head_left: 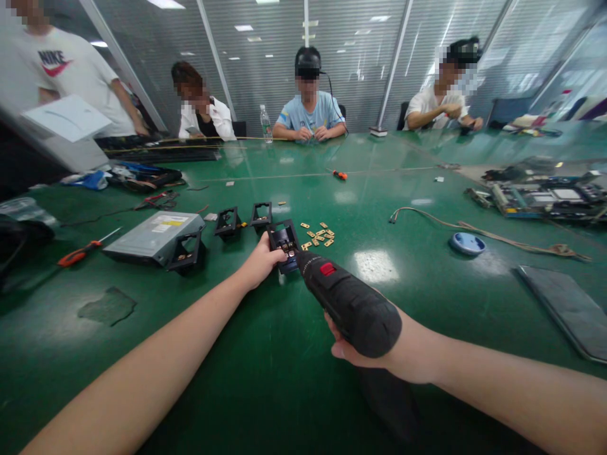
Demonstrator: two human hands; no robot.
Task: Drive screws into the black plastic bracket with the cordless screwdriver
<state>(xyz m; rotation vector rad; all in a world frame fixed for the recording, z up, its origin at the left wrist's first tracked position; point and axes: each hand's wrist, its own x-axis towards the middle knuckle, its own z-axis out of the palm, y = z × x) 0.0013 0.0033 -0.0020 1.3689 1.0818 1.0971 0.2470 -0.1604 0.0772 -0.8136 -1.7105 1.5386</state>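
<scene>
My left hand (264, 259) grips the left side of a black plastic frame (286, 232) with metal contacts or screws inside, tilted a little on the green table (265, 354). In my right hand (348, 347) is a black cordless drill (351, 297) with a red switch on top. Its chuck end points at the inside of the frame; the bit's tip is too small to make out. Just beyond the frame lie several small brass plates (320, 237). Similar black frames stand to the left: one (261, 215) behind, another (227, 222) beside it, and a third (187, 251) nearer me.
Left of my hand sit a silver disc drive (156, 235) and an orange screwdriver (79, 254). A blue round dish (467, 243), a cable (474, 227) and a dark flat panel (564, 303) lie right, before circuit boards (550, 196). Several people are across the table.
</scene>
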